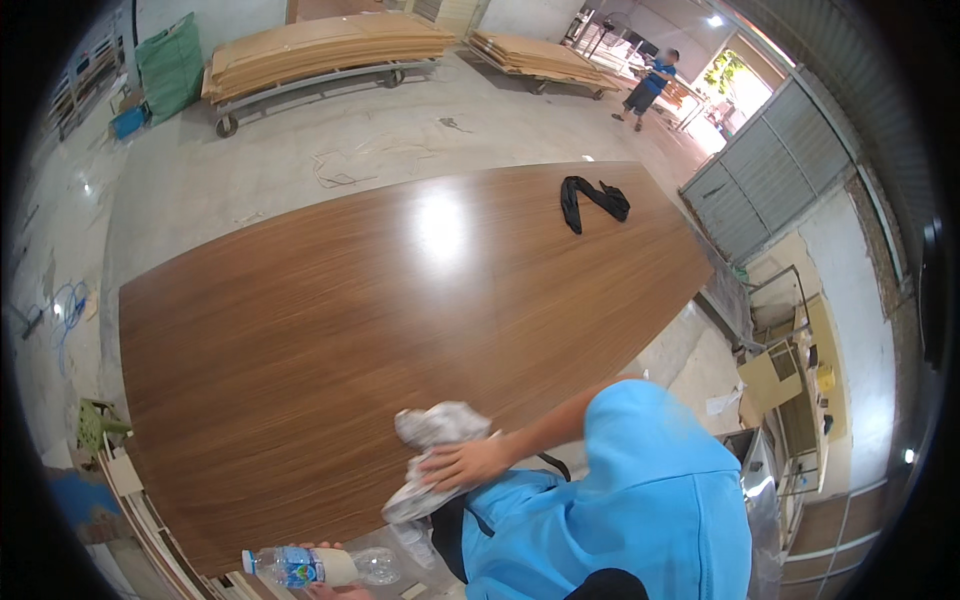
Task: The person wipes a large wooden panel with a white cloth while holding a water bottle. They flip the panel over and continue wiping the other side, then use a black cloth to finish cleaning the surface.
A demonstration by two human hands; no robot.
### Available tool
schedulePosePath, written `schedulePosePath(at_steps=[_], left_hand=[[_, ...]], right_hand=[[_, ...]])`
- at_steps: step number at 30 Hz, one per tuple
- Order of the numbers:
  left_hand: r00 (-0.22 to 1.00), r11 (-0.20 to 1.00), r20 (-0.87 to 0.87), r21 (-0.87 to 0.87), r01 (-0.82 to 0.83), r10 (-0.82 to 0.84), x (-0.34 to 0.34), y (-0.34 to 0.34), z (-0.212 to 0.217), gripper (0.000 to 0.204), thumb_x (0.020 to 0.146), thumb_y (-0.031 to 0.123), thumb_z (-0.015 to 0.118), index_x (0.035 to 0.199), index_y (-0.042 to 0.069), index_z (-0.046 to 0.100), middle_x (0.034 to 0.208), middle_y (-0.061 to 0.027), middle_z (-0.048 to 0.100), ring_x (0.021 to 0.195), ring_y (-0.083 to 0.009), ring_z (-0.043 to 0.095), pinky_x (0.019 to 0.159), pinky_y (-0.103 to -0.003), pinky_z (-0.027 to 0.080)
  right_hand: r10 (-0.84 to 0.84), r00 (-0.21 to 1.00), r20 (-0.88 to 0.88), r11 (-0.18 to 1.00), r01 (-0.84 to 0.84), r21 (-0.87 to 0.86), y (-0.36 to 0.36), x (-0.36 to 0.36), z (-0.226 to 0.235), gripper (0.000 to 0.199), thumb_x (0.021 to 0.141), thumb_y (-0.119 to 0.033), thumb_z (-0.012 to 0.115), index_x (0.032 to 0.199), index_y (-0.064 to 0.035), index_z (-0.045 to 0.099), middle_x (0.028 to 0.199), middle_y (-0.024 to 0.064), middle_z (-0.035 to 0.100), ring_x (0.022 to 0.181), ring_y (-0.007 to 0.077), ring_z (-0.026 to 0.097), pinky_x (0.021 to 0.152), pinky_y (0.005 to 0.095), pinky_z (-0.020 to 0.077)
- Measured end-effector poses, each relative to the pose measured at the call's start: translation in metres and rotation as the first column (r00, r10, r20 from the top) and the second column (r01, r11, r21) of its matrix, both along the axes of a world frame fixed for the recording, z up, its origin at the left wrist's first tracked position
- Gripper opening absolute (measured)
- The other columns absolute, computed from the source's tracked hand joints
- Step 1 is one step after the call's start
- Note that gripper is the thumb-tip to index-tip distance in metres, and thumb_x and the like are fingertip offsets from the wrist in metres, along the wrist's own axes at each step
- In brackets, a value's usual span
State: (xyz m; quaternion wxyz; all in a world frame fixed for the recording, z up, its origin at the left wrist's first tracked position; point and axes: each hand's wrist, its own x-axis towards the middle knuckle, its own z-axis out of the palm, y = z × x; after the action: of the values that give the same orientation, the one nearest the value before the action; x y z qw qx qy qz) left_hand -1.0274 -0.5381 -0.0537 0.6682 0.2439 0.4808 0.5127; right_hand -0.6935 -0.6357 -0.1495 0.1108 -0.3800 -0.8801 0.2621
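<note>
A large brown wood-grain panel lies flat in front of me. My right hand rests on a bunched white-grey cloth at the panel's near edge, its fingers bent over the fabric. Part of that cloth hangs down toward my body. Low on the left, my left hand is closed around a clear plastic bottle lying sideways, with a blue label and its cap to the left. Most of this hand is hidden behind the bottle or cut off by the picture's edge. A black strip of cloth lies on the panel's far right part.
Stacked brown boards on a wheeled cart stand beyond the panel, with a second loaded cart beside it. A person in blue stands at the far right. A green stool is at the left, and cluttered shelving at the right.
</note>
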Motion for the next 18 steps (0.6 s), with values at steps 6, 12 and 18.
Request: schedulePosePath(at_steps=[6,12,18], left_hand=[[0.997,0.999,0.082,0.040,-0.001,-0.002,-0.054,-0.001,-0.001,0.066,0.093,0.033,0.071,0.146,0.004,0.044,0.135,-0.0151,0.061,0.125,-0.0326,0.060,0.107,-0.051,0.049],[0.978,0.990,0.198,0.104,-0.095,0.073,-0.116,-0.046,0.001,0.065,0.094,0.032,0.070,0.146,0.004,0.044,0.136,-0.0145,0.060,0.127,-0.0321,0.059,0.108,-0.050,0.048],[0.964,0.965,0.086,0.057,-0.255,0.250,-0.103,-0.096,-0.009,0.069,0.088,0.029,0.078,0.140,-0.003,0.047,0.131,-0.0170,0.063,0.117,-0.0288,0.065,0.105,-0.043,0.050]], right_hand=[[-0.019,0.994,0.108,0.998,0.024,-0.054,-0.040,0.044,0.015,0.074,0.090,-0.023,0.062,0.159,-0.0120,0.035,0.170,0.0104,0.023,0.159,0.0336,0.012,0.128,0.0561,0.0087],[0.157,0.987,-0.037,0.968,-0.147,0.206,0.149,-0.124,-0.039,0.072,0.096,-0.032,0.054,0.159,-0.0045,0.033,0.167,0.0169,0.028,0.157,0.0351,0.017,0.127,0.0564,0.0099],[0.073,0.995,-0.062,0.840,-0.028,0.541,0.330,-0.318,-0.024,0.059,0.087,-0.025,0.065,0.140,-0.0014,0.055,0.154,0.0164,0.048,0.147,0.0350,0.038,0.123,0.0531,0.0236]])
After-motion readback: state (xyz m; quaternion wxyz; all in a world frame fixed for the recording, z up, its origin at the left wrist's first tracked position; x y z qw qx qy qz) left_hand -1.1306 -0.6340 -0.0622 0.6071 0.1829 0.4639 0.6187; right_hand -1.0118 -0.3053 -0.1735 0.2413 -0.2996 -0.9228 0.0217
